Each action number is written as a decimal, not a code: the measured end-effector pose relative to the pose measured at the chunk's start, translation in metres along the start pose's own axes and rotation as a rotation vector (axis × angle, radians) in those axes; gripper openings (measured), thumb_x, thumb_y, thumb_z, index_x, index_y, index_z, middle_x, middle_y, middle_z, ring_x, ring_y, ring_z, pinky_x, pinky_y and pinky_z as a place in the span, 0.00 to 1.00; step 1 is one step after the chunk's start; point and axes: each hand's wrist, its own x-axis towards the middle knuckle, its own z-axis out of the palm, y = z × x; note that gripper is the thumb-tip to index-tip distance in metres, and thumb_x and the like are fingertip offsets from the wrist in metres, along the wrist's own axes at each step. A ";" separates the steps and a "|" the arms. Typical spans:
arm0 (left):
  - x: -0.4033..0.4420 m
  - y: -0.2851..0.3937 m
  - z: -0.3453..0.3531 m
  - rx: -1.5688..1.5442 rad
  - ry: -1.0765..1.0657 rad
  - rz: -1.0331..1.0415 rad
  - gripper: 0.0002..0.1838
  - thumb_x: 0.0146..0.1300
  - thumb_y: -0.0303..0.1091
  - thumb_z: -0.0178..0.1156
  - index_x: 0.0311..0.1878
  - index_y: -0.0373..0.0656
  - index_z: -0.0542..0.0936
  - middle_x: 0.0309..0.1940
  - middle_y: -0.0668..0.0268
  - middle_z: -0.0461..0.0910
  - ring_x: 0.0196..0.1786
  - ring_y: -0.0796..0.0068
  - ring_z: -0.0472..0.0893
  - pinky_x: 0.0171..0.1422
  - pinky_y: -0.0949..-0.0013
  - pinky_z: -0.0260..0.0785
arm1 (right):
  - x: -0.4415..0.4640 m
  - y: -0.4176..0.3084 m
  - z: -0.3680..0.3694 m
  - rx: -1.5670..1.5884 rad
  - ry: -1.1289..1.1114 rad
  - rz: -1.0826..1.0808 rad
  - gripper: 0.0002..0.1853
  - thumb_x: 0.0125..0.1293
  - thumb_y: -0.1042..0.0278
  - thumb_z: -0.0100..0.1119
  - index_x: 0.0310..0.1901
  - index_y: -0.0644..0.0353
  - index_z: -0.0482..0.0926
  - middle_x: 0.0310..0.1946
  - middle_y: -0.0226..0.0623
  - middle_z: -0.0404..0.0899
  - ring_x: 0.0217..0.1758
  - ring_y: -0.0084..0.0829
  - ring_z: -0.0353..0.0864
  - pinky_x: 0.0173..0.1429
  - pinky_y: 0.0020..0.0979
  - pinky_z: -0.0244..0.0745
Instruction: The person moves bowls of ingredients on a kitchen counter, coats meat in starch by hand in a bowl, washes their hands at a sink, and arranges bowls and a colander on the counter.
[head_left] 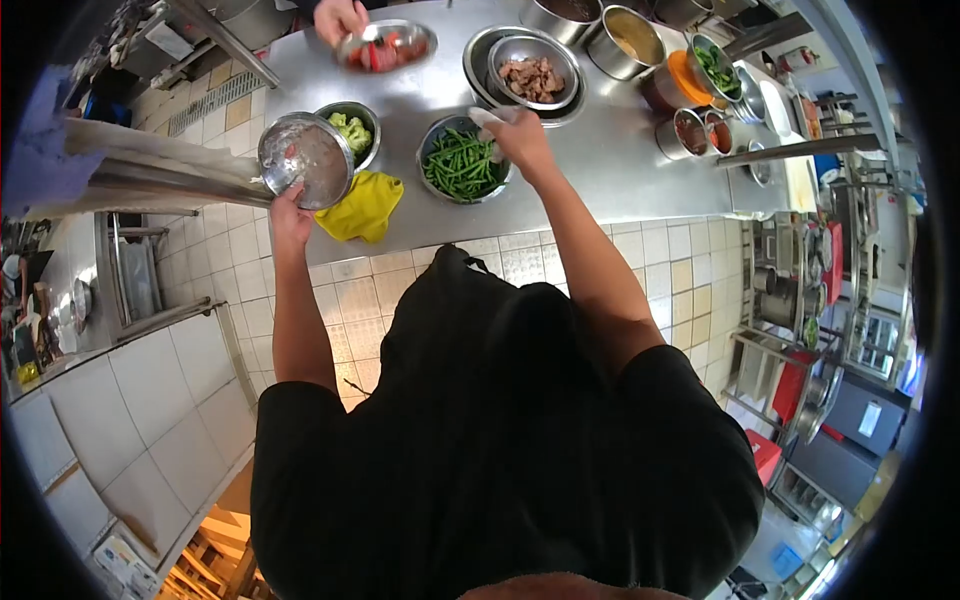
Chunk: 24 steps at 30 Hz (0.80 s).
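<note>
My left hand [291, 216] grips the rim of a metal bowl [318, 165], tilted, with little in it but wet residue. Behind that bowl is a bowl of pale green vegetable pieces [352, 130], partly covered by it. A yellow cloth [362, 207] lies beside them on the steel table [400, 228]. My right hand [517, 138] is at the upper right rim of a bowl of green beans [462, 165], its fingers closed on a whitish, crumpled cloth or film [487, 122].
Across the table, another person's hand [340, 18] holds an oval dish of red pieces [385, 50]. Nested bowls of cooked meat [532, 78] stand behind the beans. Pots [626, 45] and an orange-topped container [690, 78] are at the back right. A metal rail [180, 180] runs at left.
</note>
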 end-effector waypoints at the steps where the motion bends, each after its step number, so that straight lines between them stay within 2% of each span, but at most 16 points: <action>1: 0.005 -0.001 -0.003 0.012 -0.008 -0.004 0.17 0.61 0.24 0.53 0.54 0.34 0.71 0.48 0.58 0.77 0.49 0.65 0.78 0.53 0.64 0.72 | 0.000 0.028 -0.003 -0.060 0.097 -0.048 0.22 0.54 0.54 0.65 0.37 0.69 0.81 0.24 0.41 0.81 0.23 0.29 0.80 0.30 0.31 0.74; 2: 0.002 -0.001 -0.001 0.028 -0.016 -0.003 0.18 0.61 0.24 0.54 0.55 0.35 0.71 0.49 0.58 0.77 0.50 0.65 0.78 0.54 0.63 0.72 | 0.002 0.065 -0.004 -0.122 0.192 -0.099 0.21 0.55 0.54 0.64 0.38 0.69 0.81 0.23 0.42 0.81 0.24 0.30 0.81 0.32 0.31 0.74; 4: -0.016 0.005 0.006 0.052 -0.021 0.016 0.19 0.60 0.24 0.55 0.56 0.37 0.70 0.51 0.59 0.76 0.52 0.64 0.77 0.57 0.62 0.70 | -0.016 0.124 -0.006 -0.213 0.273 -0.058 0.19 0.57 0.58 0.62 0.38 0.70 0.80 0.23 0.46 0.80 0.24 0.30 0.81 0.30 0.31 0.74; 6: -0.029 0.002 0.006 0.027 0.023 0.026 0.21 0.60 0.25 0.55 0.58 0.38 0.69 0.52 0.60 0.75 0.54 0.63 0.75 0.60 0.60 0.68 | -0.043 0.124 0.005 0.035 0.079 0.214 0.15 0.59 0.66 0.58 0.38 0.72 0.78 0.25 0.46 0.80 0.21 0.31 0.80 0.25 0.30 0.71; 8: -0.039 0.001 0.005 0.022 0.049 0.025 0.24 0.59 0.26 0.56 0.59 0.38 0.68 0.53 0.60 0.74 0.55 0.62 0.74 0.61 0.58 0.66 | -0.049 0.125 0.028 0.337 -0.027 0.222 0.12 0.59 0.70 0.56 0.38 0.73 0.76 0.26 0.45 0.81 0.18 0.30 0.78 0.19 0.29 0.67; 9: -0.043 -0.001 0.005 0.029 0.052 0.018 0.24 0.58 0.26 0.57 0.60 0.39 0.67 0.54 0.60 0.74 0.56 0.62 0.74 0.62 0.58 0.65 | -0.045 0.122 0.035 0.466 -0.066 0.338 0.14 0.62 0.70 0.52 0.46 0.69 0.75 0.30 0.41 0.81 0.18 0.25 0.77 0.14 0.22 0.60; 15: -0.050 0.000 0.013 0.038 -0.061 0.073 0.28 0.57 0.27 0.58 0.62 0.40 0.64 0.57 0.61 0.71 0.58 0.61 0.72 0.64 0.57 0.63 | 0.015 0.084 0.070 0.467 -0.053 0.274 0.11 0.62 0.72 0.48 0.43 0.67 0.75 0.32 0.41 0.82 0.21 0.26 0.79 0.17 0.23 0.62; 18: -0.051 0.003 0.012 0.027 -0.013 0.029 0.27 0.57 0.23 0.54 0.62 0.42 0.66 0.56 0.61 0.72 0.56 0.62 0.73 0.61 0.59 0.66 | 0.034 0.065 0.081 0.468 -0.134 0.337 0.10 0.61 0.71 0.49 0.42 0.66 0.75 0.32 0.41 0.82 0.22 0.27 0.79 0.18 0.26 0.63; 19: -0.055 0.005 0.015 0.059 0.006 0.032 0.27 0.56 0.24 0.55 0.62 0.40 0.66 0.55 0.60 0.73 0.55 0.62 0.74 0.60 0.59 0.67 | 0.039 0.067 0.082 0.443 -0.189 0.364 0.10 0.61 0.71 0.50 0.41 0.66 0.75 0.33 0.39 0.82 0.23 0.27 0.79 0.20 0.28 0.65; 21: -0.058 0.006 0.002 0.121 0.076 0.014 0.28 0.56 0.25 0.56 0.62 0.39 0.66 0.55 0.59 0.72 0.54 0.61 0.75 0.60 0.57 0.68 | 0.031 0.082 0.081 0.426 -0.202 0.318 0.09 0.61 0.71 0.50 0.40 0.65 0.75 0.33 0.38 0.82 0.22 0.27 0.79 0.20 0.27 0.64; 24: -0.078 0.004 0.011 0.188 0.115 0.060 0.27 0.56 0.27 0.56 0.61 0.35 0.66 0.54 0.57 0.73 0.52 0.58 0.76 0.58 0.56 0.69 | 0.005 0.108 0.044 0.450 -0.238 0.287 0.09 0.61 0.70 0.51 0.40 0.64 0.75 0.32 0.36 0.81 0.21 0.26 0.78 0.20 0.24 0.63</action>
